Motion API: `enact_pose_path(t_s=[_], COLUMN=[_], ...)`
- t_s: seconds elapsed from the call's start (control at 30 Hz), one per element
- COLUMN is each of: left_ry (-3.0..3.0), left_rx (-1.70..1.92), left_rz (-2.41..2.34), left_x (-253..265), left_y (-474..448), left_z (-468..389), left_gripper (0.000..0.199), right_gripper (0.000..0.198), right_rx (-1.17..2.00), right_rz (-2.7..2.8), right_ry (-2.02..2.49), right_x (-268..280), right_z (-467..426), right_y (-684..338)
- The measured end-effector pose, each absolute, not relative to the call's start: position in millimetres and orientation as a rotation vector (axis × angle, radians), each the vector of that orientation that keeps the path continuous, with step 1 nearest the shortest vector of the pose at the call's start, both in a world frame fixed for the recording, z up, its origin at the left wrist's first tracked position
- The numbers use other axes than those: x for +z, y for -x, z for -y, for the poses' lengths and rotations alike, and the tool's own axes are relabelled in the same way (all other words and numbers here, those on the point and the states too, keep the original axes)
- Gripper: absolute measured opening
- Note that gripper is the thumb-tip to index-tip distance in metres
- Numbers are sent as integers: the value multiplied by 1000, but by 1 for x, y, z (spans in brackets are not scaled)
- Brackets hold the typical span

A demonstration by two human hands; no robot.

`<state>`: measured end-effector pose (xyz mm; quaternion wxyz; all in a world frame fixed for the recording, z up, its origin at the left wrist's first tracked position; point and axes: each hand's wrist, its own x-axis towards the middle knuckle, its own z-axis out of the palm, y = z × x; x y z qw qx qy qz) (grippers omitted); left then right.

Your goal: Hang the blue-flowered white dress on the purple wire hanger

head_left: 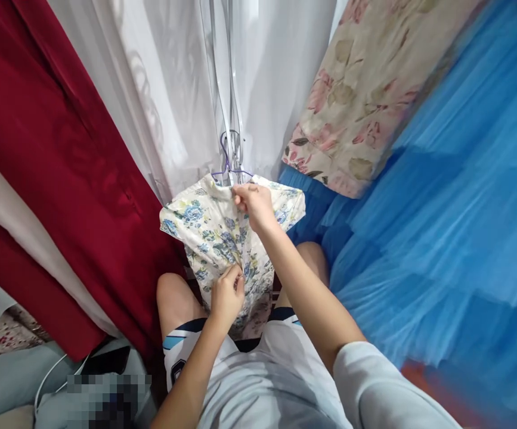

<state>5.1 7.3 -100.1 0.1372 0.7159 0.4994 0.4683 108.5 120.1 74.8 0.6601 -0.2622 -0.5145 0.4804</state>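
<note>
A white short-sleeved shirt (216, 232) with blue flowers hangs in front of me on a purple hanger (228, 164). My right hand (257, 205) is at its neckline, fingers pinched on the cloth at the collar's edge. Lower down, my left hand (228, 295) grips the front of the shirt near its middle, where creases run up toward the collar. The hem falls between my knees, and part of it is hidden by my left hand and shorts.
White curtain-like fabric (276, 77) and pale straps (222, 89) hang behind. Dark red cloth (83, 173) is on the left. A pink floral cloth (352, 101) and layered blue tulle (428, 238) hang on the right. A white cable (46, 381) and a dark phone-like object (105, 361) lie at lower left.
</note>
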Motion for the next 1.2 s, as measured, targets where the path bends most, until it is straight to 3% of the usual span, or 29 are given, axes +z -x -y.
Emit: enact_pose_path(t_s=[0.1,0.23,0.37,0.53,0.7,0.83,0.93,1.2], left_ry=[-2052,-2017,-2358,-2430,-1997,-1157,-451,-236], left_rx=[1449,1785,1772,1961,2377,2527,2197,1826], left_rz=[-1398,-1310,-1170,-1214,-1313,-1226,-1013,-915], left_x=[-78,-3,60,77,83,63,24,-95], left_y=[8,25,27,15,51,115,134,44], left_z=[-13,-38,-68,-86,-111,-138,-140,-94], left_gripper=[12,42,26,18,20,16,16,17], right_gripper=[19,23,24,19,22,25,25,24], right_rx=[1115,1059,933,567,736,999,1117,976], right_rz=[1226,1278,1422,1498,1457,1353,1274,774], right_ry=[586,611,623,826,860,774,758,823], right_x=[62,57,63,37,-3,-17,-26,-65], right_z=[-102,-83,-87,-119,-110,-72,-57,-81], right_y=[-109,-114,-116,-113,-116,-116,-114,-166])
